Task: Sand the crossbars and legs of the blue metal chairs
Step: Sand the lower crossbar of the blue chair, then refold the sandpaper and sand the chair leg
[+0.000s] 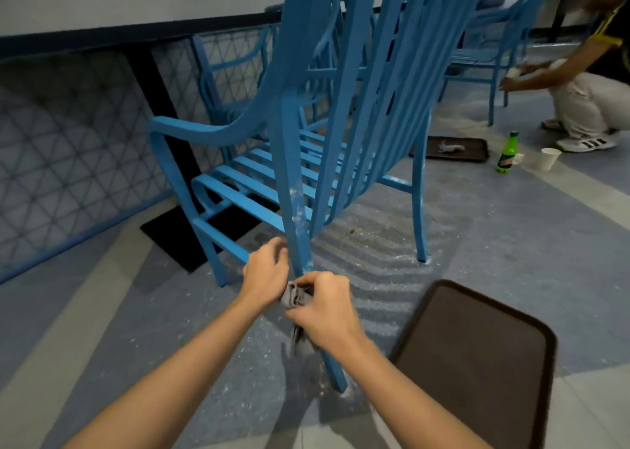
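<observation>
Both hands' grip — crumpled grey sandpaper (296, 295), scuffed blue chair leg (296, 210)

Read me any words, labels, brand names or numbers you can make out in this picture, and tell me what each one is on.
No text here can be read.
Green bottle: its label is too blurred to read.
White paper cup: no print visible.
Other person's sneaker: dark stripes only, no lettering legible.
Blue chair, sanding sheet and brown tray: no writing shows.
</observation>
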Demonstrator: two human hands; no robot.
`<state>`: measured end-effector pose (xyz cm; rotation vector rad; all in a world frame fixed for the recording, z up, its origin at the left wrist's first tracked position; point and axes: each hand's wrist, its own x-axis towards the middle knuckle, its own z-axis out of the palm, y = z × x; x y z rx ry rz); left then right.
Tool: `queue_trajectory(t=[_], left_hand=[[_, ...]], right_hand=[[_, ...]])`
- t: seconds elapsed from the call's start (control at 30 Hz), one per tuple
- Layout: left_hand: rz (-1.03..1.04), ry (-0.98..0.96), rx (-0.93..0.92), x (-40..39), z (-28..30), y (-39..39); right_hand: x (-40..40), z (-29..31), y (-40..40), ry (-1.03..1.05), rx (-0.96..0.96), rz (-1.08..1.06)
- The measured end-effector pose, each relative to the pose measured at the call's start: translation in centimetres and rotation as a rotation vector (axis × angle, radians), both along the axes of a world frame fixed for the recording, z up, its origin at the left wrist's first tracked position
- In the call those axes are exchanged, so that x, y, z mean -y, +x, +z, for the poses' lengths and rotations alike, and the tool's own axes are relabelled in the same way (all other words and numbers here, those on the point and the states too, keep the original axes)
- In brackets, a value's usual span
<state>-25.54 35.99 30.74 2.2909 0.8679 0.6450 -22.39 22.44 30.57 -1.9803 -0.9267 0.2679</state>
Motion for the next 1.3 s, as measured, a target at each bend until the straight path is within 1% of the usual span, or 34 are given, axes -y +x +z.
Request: queue_trajectory(t=[0.07,0.2,0.33,0.43,0.53,0.6,0.73,0.9,1.03,1.1,1.23,1.3], left_hand=[[0.050,-0.010,0.148,1.3,1.4,0.1],[0.156,-0.038,0.342,3.2,3.7,-0.4],[0.155,-0.078,0.497,4.8,5.2,-1.1],[0.111,-0.036,0.512,5.9,6.1,-1.2],[0.097,0.007,0.487,6.6,6.5,-1.0],[0.102,0.019,0.474,6.8,6.7,-0.7],[0.082,0.056,0.444,7.0,6.8,-0.4],[0.061,0.131,0.354,6.2,6.0,-1.2],[-0.025,0.145,0.375,6.1,6.0,-1.5],[-0.072,0.121,0.387,5.9,6.0,-1.7],[-0.099,0.075,0.428,6.0,6.0,-1.6],[-0.114,0.062,0.439,5.7,6.1,-1.6]], right_hand=[[1.3,1.0,1.2,0.125,-0.011,0.004],[2.9,3.2,2.8,0.379,0.008,0.037],[3.3,4.8,3.2,0.537,0.064,0.045],[3.2,5.6,3.4,0.636,0.052,0.035],[3.1,6.3,3.8,0.752,-0.066,-0.007],[3.1,6.8,4.1,0.787,-0.133,-0.013],[3.5,7.6,5.2,0.762,-0.159,-0.032],[3.0,6.9,4.9,0.723,-0.257,-0.092],[2.3,6.5,3.3,0.738,-0.348,-0.157],[2.2,6.4,2.1,0.761,-0.336,-0.199],[2.5,6.6,0.7,0.773,-0.255,-0.257],[2.4,6.7,0.3,0.788,-0.246,-0.286]])
